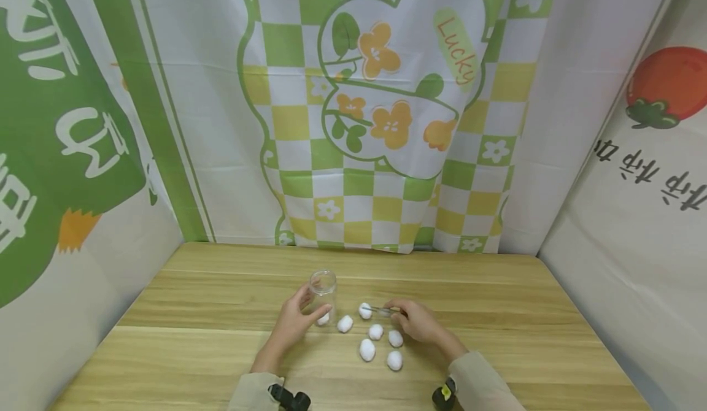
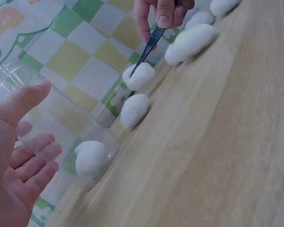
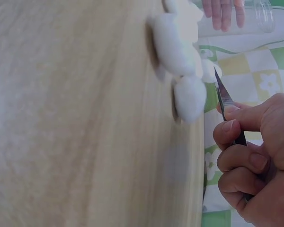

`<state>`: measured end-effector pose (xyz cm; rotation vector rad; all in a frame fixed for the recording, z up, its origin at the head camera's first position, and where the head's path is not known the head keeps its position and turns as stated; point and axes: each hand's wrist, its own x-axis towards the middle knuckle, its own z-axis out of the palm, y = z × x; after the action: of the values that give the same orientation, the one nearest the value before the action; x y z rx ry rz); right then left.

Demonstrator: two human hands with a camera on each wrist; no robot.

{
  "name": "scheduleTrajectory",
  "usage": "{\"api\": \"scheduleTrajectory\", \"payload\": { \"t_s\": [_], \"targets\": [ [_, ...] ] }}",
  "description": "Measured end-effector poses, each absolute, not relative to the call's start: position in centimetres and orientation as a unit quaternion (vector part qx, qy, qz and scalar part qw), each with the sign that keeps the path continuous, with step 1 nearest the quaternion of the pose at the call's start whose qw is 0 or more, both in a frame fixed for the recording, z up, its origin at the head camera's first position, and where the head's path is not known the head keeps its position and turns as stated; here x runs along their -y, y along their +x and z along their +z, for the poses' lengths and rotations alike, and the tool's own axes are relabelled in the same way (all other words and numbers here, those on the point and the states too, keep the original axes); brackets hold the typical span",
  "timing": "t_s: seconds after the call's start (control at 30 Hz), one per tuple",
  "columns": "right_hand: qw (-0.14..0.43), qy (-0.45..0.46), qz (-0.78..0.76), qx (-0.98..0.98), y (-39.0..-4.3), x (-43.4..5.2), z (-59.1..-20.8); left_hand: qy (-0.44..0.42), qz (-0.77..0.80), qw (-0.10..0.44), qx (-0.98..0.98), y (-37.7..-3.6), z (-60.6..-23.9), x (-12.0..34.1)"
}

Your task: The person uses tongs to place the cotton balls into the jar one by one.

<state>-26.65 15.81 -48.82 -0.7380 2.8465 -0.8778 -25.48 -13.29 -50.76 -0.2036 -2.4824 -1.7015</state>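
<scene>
A clear glass jar point(image 1: 323, 287) stands upright on the wooden table point(image 1: 193, 337) with one cotton ball point(image 2: 90, 157) at its bottom. My left hand point(image 1: 298, 319) cups the jar, thumb on one side and fingers point(image 3: 222, 10) on the other. My right hand point(image 1: 414, 320) pinches metal tweezers point(image 1: 381, 308). Their tips point(image 2: 133, 71) touch a cotton ball point(image 1: 365, 310) lying on the table right of the jar. Several more cotton balls lie loose near it, such as one point(image 1: 345, 323) beside the jar and one point(image 1: 367, 349) nearer to me.
Printed cloth backdrops point(image 1: 386, 122) hang behind the table and along both sides. The loose cotton balls cluster between my hands. Bare wood lies to the far left and far right.
</scene>
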Motion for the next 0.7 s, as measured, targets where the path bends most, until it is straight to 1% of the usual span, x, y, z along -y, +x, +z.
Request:
{"api": "scheduleTrajectory", "payload": {
  "t_s": [0.2,0.5,0.7],
  "targets": [
    [0.028,-0.245,-0.285,-0.926,-26.5,-15.8,-48.3,-0.068,-0.557,0.053,0.826,-25.3,-50.4,13.2],
    [0.02,-0.247,-0.292,-0.924,-26.2,-15.7,-47.6,-0.08,-0.564,0.077,0.818,-25.4,-50.7,12.8],
    [0.025,-0.249,-0.295,-0.922,-26.3,-15.7,-47.4,-0.083,-0.573,0.085,0.811,-25.3,-50.6,12.7]
  ]
}}
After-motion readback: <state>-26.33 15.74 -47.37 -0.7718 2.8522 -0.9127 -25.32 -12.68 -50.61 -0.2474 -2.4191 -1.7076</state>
